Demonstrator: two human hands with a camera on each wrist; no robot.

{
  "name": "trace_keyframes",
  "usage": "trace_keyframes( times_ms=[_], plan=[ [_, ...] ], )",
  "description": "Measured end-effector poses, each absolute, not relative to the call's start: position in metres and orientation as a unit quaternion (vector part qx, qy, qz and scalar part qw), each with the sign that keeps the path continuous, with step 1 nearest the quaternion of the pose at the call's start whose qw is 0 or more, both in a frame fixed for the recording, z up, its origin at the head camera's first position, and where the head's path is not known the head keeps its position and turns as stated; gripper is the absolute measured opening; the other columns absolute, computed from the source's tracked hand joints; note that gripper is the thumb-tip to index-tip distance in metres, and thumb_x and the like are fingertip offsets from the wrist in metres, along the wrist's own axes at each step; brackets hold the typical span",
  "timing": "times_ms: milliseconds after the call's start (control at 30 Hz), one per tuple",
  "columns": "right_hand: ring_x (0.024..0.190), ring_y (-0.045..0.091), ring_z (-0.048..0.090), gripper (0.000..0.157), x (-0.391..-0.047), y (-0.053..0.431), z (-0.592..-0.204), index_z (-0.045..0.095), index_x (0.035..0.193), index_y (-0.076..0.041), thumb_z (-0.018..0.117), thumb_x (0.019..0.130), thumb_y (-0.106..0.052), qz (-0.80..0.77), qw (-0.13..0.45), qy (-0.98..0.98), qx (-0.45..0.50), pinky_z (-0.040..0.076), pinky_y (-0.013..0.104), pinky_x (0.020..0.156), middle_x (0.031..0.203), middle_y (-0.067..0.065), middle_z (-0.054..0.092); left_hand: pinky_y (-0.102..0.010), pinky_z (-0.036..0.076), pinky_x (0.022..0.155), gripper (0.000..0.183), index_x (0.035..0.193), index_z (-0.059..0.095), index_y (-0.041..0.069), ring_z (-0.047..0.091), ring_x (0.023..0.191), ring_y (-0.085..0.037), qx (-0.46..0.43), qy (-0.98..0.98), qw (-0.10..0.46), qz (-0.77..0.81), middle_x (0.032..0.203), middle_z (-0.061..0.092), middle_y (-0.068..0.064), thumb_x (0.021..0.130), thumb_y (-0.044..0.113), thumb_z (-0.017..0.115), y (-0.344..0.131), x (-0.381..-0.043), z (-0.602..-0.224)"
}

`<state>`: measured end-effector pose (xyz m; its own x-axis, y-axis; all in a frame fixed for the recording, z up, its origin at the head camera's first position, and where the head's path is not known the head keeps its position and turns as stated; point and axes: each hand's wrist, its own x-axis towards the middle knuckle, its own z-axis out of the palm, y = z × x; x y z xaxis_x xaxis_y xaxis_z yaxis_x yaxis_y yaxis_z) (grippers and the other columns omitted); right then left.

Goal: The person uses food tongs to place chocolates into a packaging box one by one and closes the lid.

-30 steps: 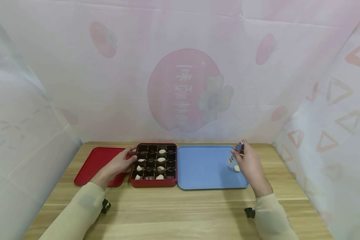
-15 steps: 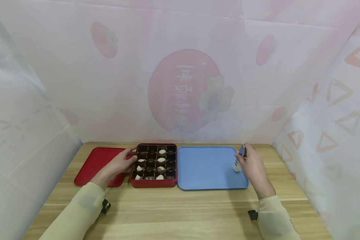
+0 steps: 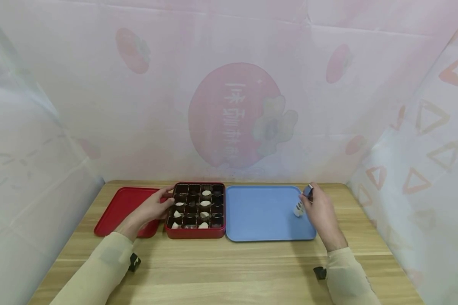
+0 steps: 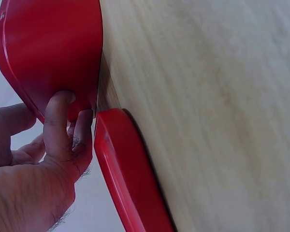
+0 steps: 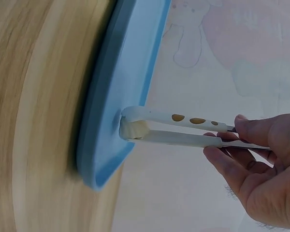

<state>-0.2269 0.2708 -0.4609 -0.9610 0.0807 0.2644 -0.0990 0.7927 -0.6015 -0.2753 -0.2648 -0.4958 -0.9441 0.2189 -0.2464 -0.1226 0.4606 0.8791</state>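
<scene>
My right hand (image 3: 320,214) pinches a pair of small tongs (image 5: 183,118), white with brown spots and metal at the hand end. The tongs' tips lie on both sides of a cream-coloured, ridged chocolate (image 5: 134,129) at the right end of the blue tray (image 3: 259,212). In the head view the tips mostly hide that piece. My left hand (image 3: 152,209) rests its fingertips against the left side of a red box (image 4: 53,53). The box's dark, divided insert (image 3: 181,189) has several white and dark chocolates in its compartments.
A red lid (image 3: 127,207) lies flat on the wooden table (image 3: 229,271), left of the box and partly under the left hand. The blue tray stands close against the box's right side. Printed cloth walls (image 3: 240,38) enclose the table at the back and sides.
The right hand has shifted slightly, bringing the tongs down from above the tray to the cream chocolate, with the tips now around it. The left hand and the box look unchanged.
</scene>
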Motion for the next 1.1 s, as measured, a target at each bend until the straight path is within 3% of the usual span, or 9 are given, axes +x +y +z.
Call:
trace_keyframes(
  times_ms=[467,800,1100],
  plan=[
    [0.120,0.047,0.084,0.013,-0.230,0.210,-0.453,0.066,0.118,0.003,0.076,0.115,-0.005,0.361,0.157,-0.917,0.068,0.072,0.054,0.100,0.117,0.027,0.082,-0.032,0.063,0.076,0.069,0.188,0.021,0.005,0.064,0.085,-0.014,0.031,0.840,0.163,0.517,0.181,0.039,-0.039,0.127,0.015,0.052,-0.264,-0.275,-0.494],
    [0.127,0.041,0.083,0.011,-0.234,0.155,-0.432,0.071,0.121,-0.002,0.077,0.114,-0.009,0.434,0.165,-0.881,0.093,0.071,0.048,0.106,0.123,0.019,0.083,-0.033,0.063,0.079,0.069,0.188,0.020,0.006,0.066,0.091,-0.015,0.029,0.839,0.166,0.517,0.181,0.039,-0.039,0.127,0.015,0.052,-0.264,-0.275,-0.494],
    [0.129,0.039,0.083,0.013,-0.241,0.115,-0.420,0.070,0.124,-0.003,0.077,0.114,-0.009,0.489,0.171,-0.847,0.123,0.069,0.046,0.109,0.126,0.018,0.082,-0.036,0.067,0.087,0.069,0.188,0.021,0.006,0.071,0.109,-0.018,0.030,0.847,0.164,0.505,0.182,0.039,-0.038,0.127,0.017,0.052,-0.265,-0.276,-0.494]
  ],
)
